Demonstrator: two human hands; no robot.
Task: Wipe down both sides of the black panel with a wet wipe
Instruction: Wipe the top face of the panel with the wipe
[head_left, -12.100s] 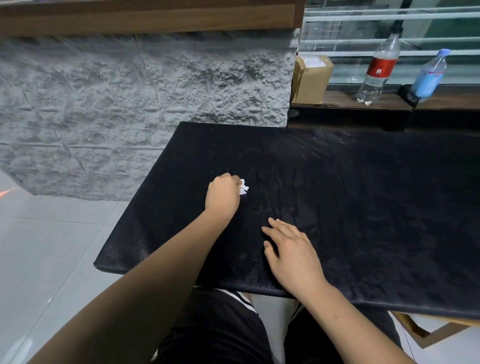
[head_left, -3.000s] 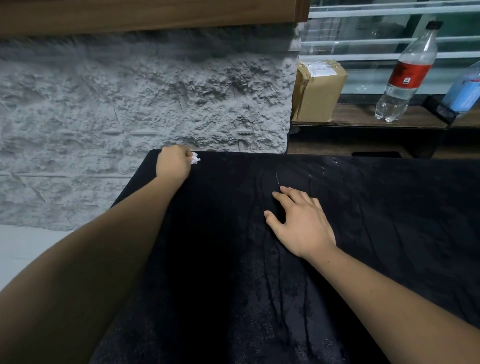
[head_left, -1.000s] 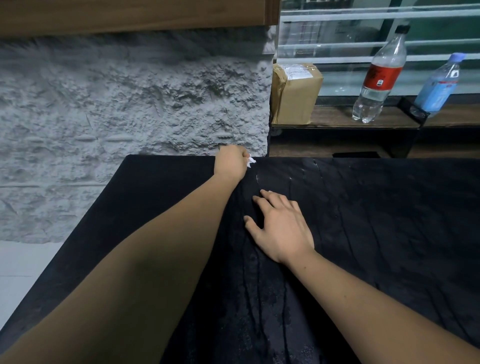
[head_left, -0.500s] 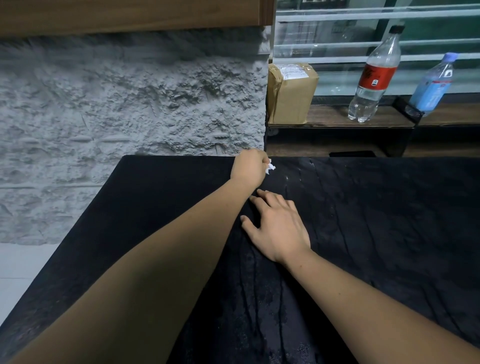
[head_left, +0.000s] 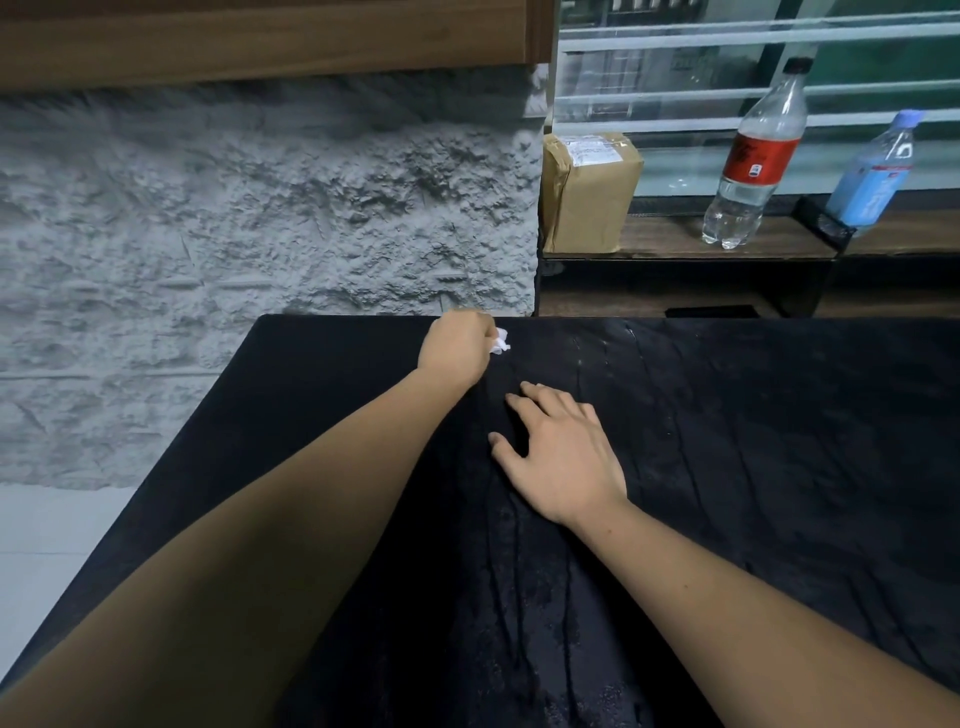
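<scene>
**Q:** Where is the thing being cleaned?

**A:** A wide, flat, matte black panel (head_left: 727, 467) fills the lower part of the view, lying level in front of the person. Its far edge runs close to a rough grey stone wall (head_left: 260, 218). Faint streaks catch the light on its surface.

**Q:** How are the arms and hands placed?

**A:** The left arm reaches straight forward across the panel. The left hand (head_left: 457, 349) is clenched, knuckles up, at the far edge, gripping a small crumpled white wet wipe (head_left: 501, 343). A tuft of the wipe sticks out on the hand's right side, low over the panel. The right hand (head_left: 563, 452) lies palm down on the panel, nearer the person and slightly to the right. Its fingers are straight and a little spread, the thumb is out to the side, and it holds nothing. The two hands are near each other but apart.

**Q:** What else is around?

**A:** Beyond the panel on the right, a dark wooden shelf (head_left: 675, 241) carries three things:
- a brown taped cardboard box (head_left: 587, 192)
- a clear plastic bottle with a red label (head_left: 748, 166)
- a blue-tinted plastic bottle (head_left: 872, 176)

Pale floor tiles (head_left: 47, 545) show at lower left.
</scene>
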